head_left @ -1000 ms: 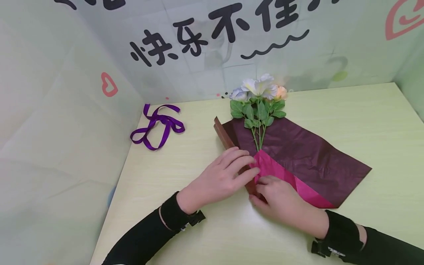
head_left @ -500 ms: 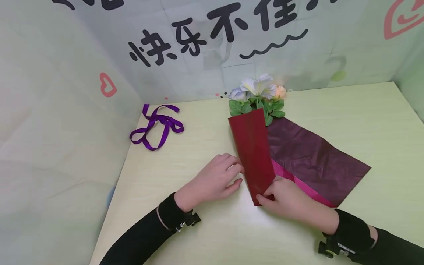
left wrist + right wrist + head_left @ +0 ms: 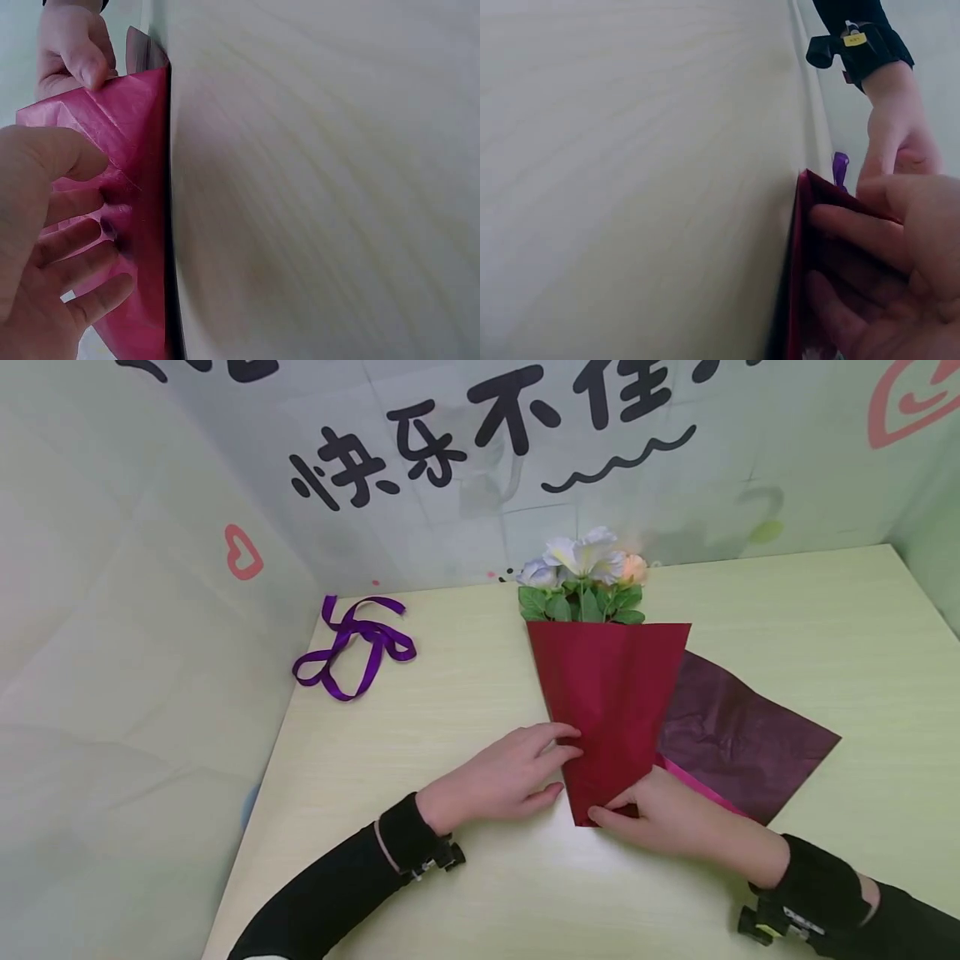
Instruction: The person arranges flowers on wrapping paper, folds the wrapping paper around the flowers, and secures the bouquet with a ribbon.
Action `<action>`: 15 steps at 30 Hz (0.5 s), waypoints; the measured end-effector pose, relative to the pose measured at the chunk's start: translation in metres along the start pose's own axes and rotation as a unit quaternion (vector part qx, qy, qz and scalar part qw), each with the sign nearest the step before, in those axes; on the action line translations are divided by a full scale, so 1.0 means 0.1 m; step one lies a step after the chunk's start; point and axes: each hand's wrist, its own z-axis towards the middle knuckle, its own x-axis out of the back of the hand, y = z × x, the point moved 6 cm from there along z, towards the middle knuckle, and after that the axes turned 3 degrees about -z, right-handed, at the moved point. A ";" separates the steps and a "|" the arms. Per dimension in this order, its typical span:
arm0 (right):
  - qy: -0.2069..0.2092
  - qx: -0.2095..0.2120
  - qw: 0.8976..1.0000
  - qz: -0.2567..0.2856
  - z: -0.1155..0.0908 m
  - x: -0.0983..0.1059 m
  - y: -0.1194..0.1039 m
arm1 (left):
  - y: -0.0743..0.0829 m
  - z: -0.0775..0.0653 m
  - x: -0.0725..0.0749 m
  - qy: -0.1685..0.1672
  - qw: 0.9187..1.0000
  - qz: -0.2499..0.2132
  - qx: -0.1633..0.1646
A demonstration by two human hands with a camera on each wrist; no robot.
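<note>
Red wrapping paper [image 3: 611, 693] is folded over the stems of a small bunch of artificial flowers [image 3: 587, 560], whose pale lilac and peach heads and green leaves show above its top edge. My right hand [image 3: 678, 818] pinches the paper's lower right edge, thumb outside and fingers [image 3: 859, 232] tucked in the fold. At the paper's left side, my left hand [image 3: 498, 772] rests its fingertips on the red surface, fingers loosely extended. The dark plum side of the paper [image 3: 750, 727] spreads out flat to the right, with a thin pink strip beside the fold.
A loosely looped purple ribbon [image 3: 367, 643] lies at the table's back left. The pale wooden table [image 3: 450, 893] meets a printed backdrop [image 3: 450, 543] with dark lettering behind, and a white sheet [image 3: 135, 693] on the left.
The paper's left flap has been folded over rightward, covering the stems and pink layer with its red face. My right hand has moved slightly right; my left hand let go, then came to the folded side.
</note>
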 end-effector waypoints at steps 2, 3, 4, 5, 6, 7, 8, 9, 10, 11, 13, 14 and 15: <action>-0.027 0.016 0.999 -0.006 -0.01 0.01 -0.01 | 0.00 0.02 -0.02 -0.007 1.000 0.004 -0.003; -0.042 0.024 0.999 -0.013 -0.03 0.02 -0.02 | 0.00 0.02 -0.03 -0.012 1.000 0.009 -0.004; -0.057 0.035 0.997 -0.027 -0.04 0.03 -0.04 | 0.00 0.03 -0.04 -0.018 1.000 0.014 -0.005; -0.072 0.046 0.995 -0.049 -0.06 0.04 -0.05 | 0.00 0.04 -0.06 -0.025 0.999 0.019 -0.005; -0.085 0.056 0.992 -0.077 -0.09 0.04 -0.07 | 0.00 0.04 -0.08 -0.032 0.999 0.025 -0.006; -0.097 0.065 0.988 -0.106 -0.11 0.05 -0.08 | 0.00 0.04 -0.09 -0.041 0.999 0.030 -0.005; -0.110 0.071 0.983 -0.131 -0.13 0.06 -0.10 | 0.00 0.05 -0.11 -0.051 0.998 0.035 -0.003; -0.123 0.074 0.978 -0.153 -0.15 0.07 -0.12 | 0.00 0.05 -0.13 -0.059 0.997 0.040 -0.001; -0.135 0.074 0.973 -0.173 -0.16 0.08 -0.14 | 0.00 0.05 -0.14 -0.067 0.997 0.045 0.001; -0.146 0.071 0.968 -0.190 -0.18 0.09 -0.16 | 0.01 0.04 -0.14 -0.074 0.996 0.049 0.003; -0.149 0.076 0.964 -0.205 -0.18 0.12 -0.21 | 0.01 0.04 -0.15 -0.088 0.994 0.059 0.008; -0.141 0.082 0.964 -0.211 -0.17 0.15 -0.25 | 0.01 0.04 -0.16 -0.094 0.994 0.063 0.010; -0.127 0.091 0.963 -0.217 -0.16 0.17 -0.29 | 0.00 0.03 -0.17 -0.099 0.993 0.068 0.011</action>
